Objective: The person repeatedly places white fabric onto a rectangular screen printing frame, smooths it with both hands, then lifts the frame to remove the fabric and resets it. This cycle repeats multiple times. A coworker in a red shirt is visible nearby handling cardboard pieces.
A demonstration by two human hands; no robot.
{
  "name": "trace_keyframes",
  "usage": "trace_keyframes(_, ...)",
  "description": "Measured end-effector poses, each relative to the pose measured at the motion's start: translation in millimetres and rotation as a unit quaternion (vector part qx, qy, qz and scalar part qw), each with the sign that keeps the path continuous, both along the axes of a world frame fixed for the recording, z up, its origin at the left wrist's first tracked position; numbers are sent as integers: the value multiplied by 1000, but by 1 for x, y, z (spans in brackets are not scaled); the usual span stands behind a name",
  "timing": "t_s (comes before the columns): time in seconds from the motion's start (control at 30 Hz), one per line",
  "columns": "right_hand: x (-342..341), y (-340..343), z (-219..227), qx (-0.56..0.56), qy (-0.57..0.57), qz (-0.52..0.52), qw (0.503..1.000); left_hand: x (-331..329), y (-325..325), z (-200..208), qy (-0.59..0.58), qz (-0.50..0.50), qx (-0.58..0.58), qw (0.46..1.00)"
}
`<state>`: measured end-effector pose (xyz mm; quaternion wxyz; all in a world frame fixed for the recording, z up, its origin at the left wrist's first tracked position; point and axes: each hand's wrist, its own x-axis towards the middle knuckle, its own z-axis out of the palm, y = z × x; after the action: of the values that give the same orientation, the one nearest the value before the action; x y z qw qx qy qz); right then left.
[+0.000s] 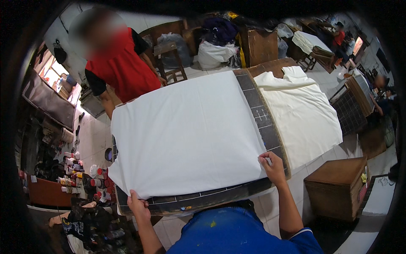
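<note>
A large white fabric piece [190,131] lies spread over a dark board marked with white grid lines [257,106]. At its near left corner, my left hand [138,205] pinches the edge between thumb and fingers. My right hand [272,166] grips the near right corner the same way. The cloth looks mostly flat, with faint creases running from the left corner. On the far side, a person in a red and black shirt [116,63] stands at the board's left, one arm reaching down to the fabric's far left edge; that hand is hidden.
Cream fabric [300,114] is laid out on the board's right. A brown box [336,186] stands on the floor at right. Several bottles and jars [74,173] crowd the left floor. A wooden stool [169,61] and stuffed bags [215,53] stand behind. Other people work at far right.
</note>
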<state>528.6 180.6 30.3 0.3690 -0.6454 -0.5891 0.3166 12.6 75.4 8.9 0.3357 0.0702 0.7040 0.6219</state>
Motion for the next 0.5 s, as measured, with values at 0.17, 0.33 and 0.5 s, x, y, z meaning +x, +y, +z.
trace_keyframes(0.17,1,-17,-5,9,-19,10,1000,-1,-14,-3,15,1,7,1000)
trace_keyframes(0.33,4,-17,-12,4,-59,14,998,-1,-27,-5,-57,-41,-2,998)
trace_keyframes(0.5,5,-4,-14,6,-139,27,990,6,-28,-7,-77,-60,-26,995)
